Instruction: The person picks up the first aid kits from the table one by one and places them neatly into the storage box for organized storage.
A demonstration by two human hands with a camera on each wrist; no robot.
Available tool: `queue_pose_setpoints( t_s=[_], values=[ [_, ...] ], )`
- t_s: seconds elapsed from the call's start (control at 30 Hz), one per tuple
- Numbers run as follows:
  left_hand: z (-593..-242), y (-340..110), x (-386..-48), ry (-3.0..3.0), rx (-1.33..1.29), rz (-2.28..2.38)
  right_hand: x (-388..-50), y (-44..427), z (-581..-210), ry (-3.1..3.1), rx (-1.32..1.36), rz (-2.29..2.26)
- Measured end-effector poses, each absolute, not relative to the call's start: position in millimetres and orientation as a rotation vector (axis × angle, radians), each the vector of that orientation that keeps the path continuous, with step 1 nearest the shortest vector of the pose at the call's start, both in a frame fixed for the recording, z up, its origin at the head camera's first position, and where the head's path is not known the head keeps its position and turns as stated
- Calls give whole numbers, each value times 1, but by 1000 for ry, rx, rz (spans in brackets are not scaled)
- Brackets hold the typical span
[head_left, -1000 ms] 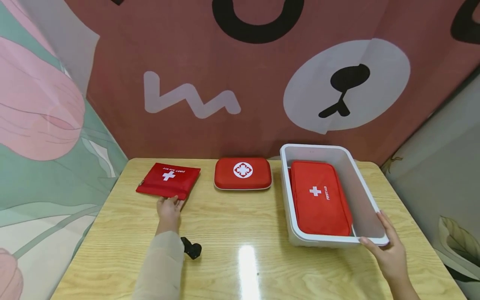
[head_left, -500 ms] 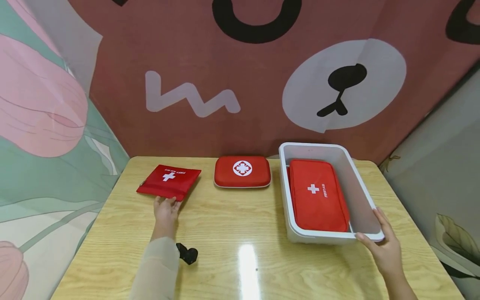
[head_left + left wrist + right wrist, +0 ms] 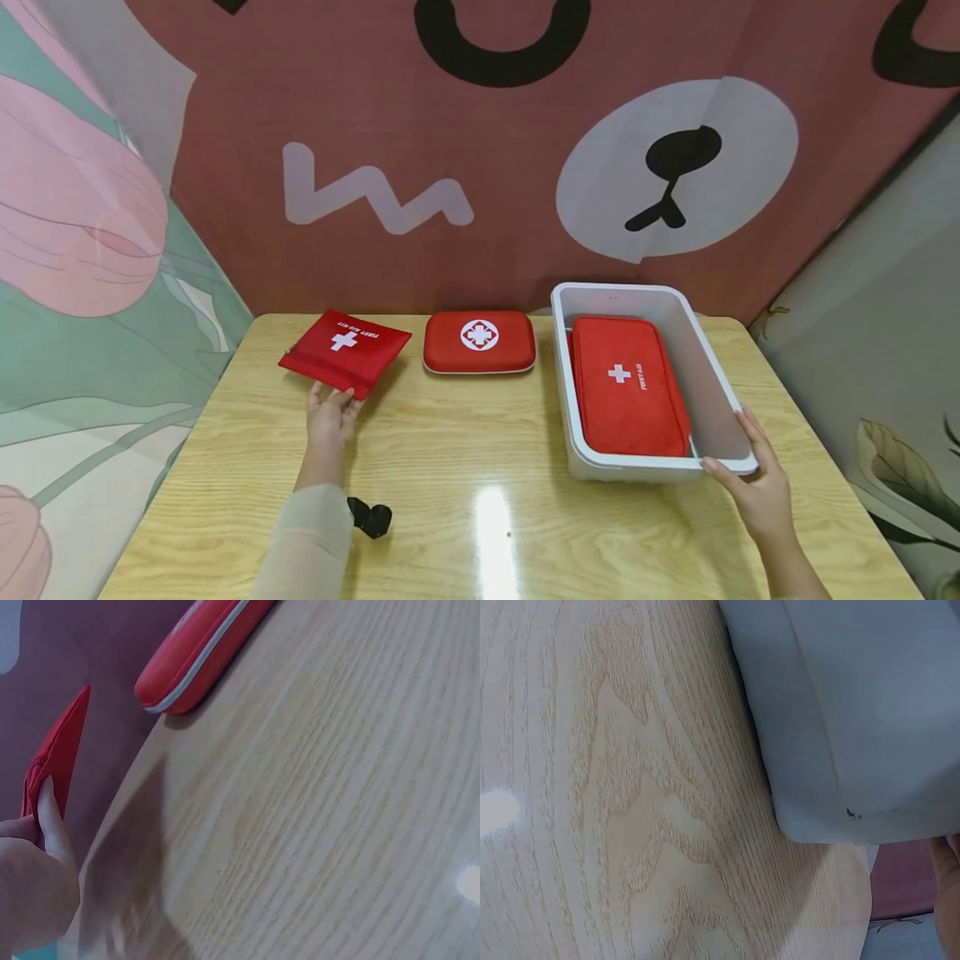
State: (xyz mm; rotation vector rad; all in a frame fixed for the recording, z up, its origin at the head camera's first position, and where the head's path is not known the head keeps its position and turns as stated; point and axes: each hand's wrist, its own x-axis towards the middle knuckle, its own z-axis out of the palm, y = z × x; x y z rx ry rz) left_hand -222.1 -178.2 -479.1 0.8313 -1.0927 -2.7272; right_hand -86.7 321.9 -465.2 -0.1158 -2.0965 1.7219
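Note:
A flat red first aid pouch [image 3: 352,354] with a white cross is pinched at its near edge by my left hand [image 3: 327,421]. In the left wrist view the pouch [image 3: 56,761] stands tilted, clear of the wood, with the thumb on one face. My right hand [image 3: 761,492] grips the near right corner of a white plastic bin [image 3: 566,408]. Inside the bin lies a larger red first aid bag [image 3: 630,387], with another red edge just showing under its left side. Only a sliver of the right hand [image 3: 949,892] shows in the right wrist view, beside the bin wall [image 3: 870,735].
A red hard-shell first aid case [image 3: 480,342] sits at the back of the wooden table [image 3: 420,467], between pouch and bin. A small black object [image 3: 370,517] is beside the left sleeve. A printed curtain [image 3: 450,267] hangs behind the table.
The left hand has lifted and tilted the pouch, its far edge rising from the table. My right hand keeps its hold on the bin's corner. The head view has shifted slightly.

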Motion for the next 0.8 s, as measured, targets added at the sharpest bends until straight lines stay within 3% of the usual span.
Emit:
queue_pose_setpoints(
  t_s=[0.8],
  values=[
    [-445,-137,-217,-1250,525,-2836,-86,323,-466,-2142,-103,1685]
  ],
)
